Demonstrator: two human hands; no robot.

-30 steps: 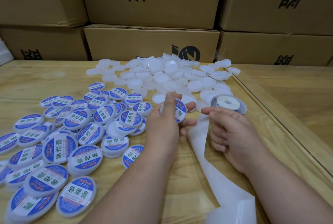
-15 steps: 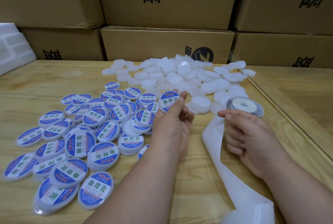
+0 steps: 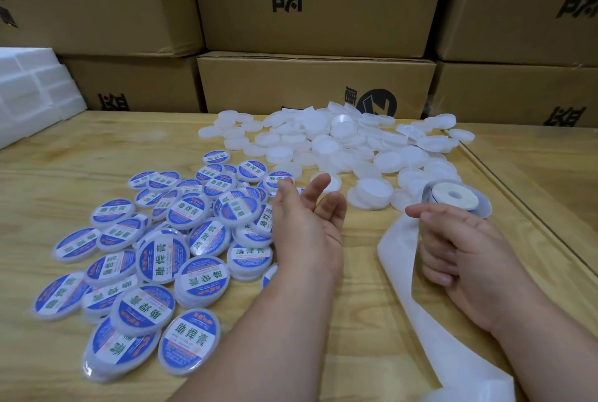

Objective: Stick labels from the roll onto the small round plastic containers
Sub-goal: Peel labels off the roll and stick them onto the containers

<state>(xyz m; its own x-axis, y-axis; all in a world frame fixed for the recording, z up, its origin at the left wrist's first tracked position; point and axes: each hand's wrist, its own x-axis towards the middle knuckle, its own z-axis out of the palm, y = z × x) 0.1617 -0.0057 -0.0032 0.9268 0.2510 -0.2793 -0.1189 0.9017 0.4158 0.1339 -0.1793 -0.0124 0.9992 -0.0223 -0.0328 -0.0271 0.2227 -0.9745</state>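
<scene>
From the head camera, the left hand [image 3: 307, 223] hangs empty above the wooden table [image 3: 64, 175], palm turned inward and fingers loosely spread, at the right edge of the heap of labelled containers [image 3: 155, 259] with their blue-and-white stickers. Beyond it, toward the stacked cardboard boxes [image 3: 317, 84], lies the pile of plain white containers [image 3: 339, 142], unlabelled. The right hand [image 3: 462, 249] has its fingers curled around the white backing strip [image 3: 398, 259], which trails off the label roll [image 3: 456, 199] just beyond its fingertips and runs down toward the near table edge. A white foam block [image 3: 29, 91] sits at far left.
</scene>
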